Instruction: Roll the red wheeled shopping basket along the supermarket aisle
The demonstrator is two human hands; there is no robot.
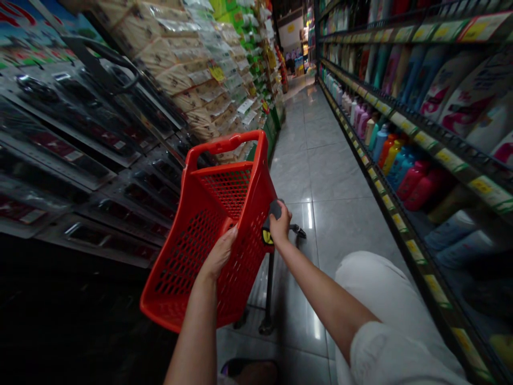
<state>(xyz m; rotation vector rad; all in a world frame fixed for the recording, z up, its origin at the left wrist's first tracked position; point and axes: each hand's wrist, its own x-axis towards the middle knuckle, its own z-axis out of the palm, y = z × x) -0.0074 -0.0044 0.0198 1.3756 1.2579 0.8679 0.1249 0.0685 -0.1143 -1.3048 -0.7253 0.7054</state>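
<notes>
A red plastic shopping cart (248, 256) with a perforated basket stands tilted in view at the centre left. My left hand (221, 252) grips the basket's near side, with its fingers over the edge. On the cart's right side, my right hand (279, 222) is closed around a dark grey and yellow piece (267, 235), which touches the basket's outer wall. What this piece is cannot be made out. The visible part of the basket's inside shows bare red mesh.
Shelves of bottles (412, 182) line the right side. Stacked packages (200, 80) and boxed goods (92, 149) stand on the left. A grey tiled aisle (332, 171) runs ahead. My bent knee in white trousers (372, 283) is at lower right.
</notes>
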